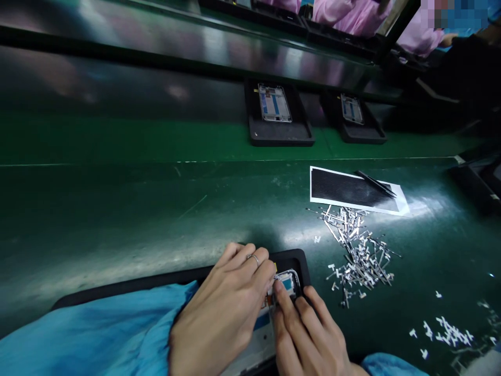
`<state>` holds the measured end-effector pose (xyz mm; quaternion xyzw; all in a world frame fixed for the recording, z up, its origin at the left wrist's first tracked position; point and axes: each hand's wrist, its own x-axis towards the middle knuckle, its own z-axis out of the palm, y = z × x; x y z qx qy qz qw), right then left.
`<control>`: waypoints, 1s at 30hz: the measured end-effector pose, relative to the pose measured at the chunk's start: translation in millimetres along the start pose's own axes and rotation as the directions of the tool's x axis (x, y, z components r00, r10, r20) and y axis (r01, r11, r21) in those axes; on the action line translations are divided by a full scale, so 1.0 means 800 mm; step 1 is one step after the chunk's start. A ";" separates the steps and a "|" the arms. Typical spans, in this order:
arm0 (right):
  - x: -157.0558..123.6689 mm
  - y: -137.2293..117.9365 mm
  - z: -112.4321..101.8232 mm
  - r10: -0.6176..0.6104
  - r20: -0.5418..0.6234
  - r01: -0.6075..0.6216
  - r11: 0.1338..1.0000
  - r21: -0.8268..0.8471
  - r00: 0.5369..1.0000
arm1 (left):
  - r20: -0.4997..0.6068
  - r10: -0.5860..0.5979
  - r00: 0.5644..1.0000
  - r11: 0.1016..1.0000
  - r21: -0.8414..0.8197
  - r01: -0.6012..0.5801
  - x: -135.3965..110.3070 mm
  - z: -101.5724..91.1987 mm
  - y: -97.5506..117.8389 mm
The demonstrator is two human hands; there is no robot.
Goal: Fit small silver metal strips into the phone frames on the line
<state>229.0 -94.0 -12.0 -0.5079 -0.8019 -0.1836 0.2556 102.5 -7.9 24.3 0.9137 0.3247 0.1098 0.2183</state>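
Observation:
A phone frame [289, 282] with silver edges and a blue patch inside lies in a black tray [291, 256] at the front of the bench. My left hand [230, 300], with a ring on one finger, bends over the frame from the left, its fingers pressed together at the frame's upper part. From the right, my right hand [309, 334] touches the same part with its index fingertip, the other fingers curled beside it. Both sets of fingertips meet close together. Whatever small piece may be between them is hidden.
Right of the tray lies a pile of small silver-and-black strips [362, 256], with white scraps [450, 331] nearer me. Tweezers [378, 184] rest on a black sheet with a white border [344, 189]. Farther back are two black trays [282, 134] [364, 134] with phone frames. People in pink sleeves [348, 15] work beyond.

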 end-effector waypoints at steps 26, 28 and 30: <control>0.001 0.008 -0.001 -0.137 0.071 0.139 0.990 -0.023 0.988 | -0.120 0.037 0.992 0.994 0.109 -0.024 -0.013 0.016 -0.001; -0.004 0.006 0.004 -0.112 0.018 0.113 0.993 -0.019 0.994 | -0.188 0.065 0.980 0.985 0.172 -0.033 -0.028 0.031 -0.010; -0.012 0.000 0.011 -0.060 -0.048 0.058 0.997 -0.042 0.997 | -0.204 0.083 0.975 0.989 0.140 -0.055 -0.039 0.051 -0.029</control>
